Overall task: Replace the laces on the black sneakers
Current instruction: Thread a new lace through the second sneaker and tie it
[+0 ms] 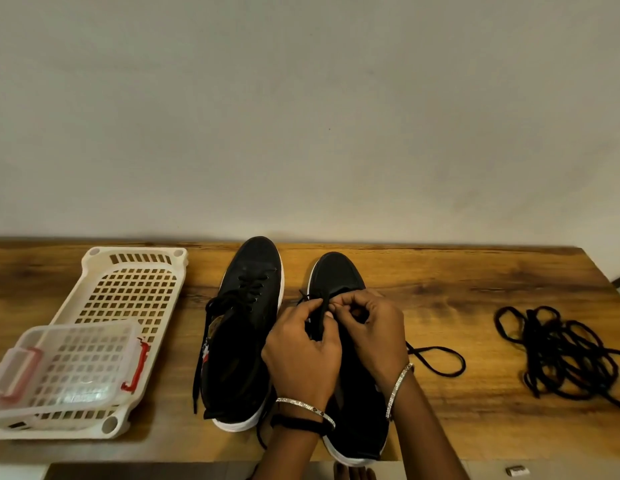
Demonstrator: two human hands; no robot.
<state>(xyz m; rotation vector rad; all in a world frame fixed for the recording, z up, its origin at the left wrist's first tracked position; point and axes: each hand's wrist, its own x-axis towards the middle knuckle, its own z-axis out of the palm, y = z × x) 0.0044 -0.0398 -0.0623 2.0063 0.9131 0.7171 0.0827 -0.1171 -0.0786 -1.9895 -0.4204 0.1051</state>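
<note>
Two black sneakers with white soles stand side by side on the wooden table, toes pointing away from me. The left sneaker [244, 327] is laced, with loose black ends hanging down its left side. Over the right sneaker [339, 275] both hands meet near the front eyelets. My left hand [301, 351] pinches a black lace [320, 313] that rises from the shoe. My right hand [374, 327] grips the same lace close by with its fingertips. One end of that lace [440, 362] loops on the table to the right of the shoe.
A white perforated plastic basket [128, 268] lies at the left, holding a clear lidded box with red clips [69, 365]. A tangled pile of black laces [561, 351] rests at the right. The table's front edge runs just below the shoe heels.
</note>
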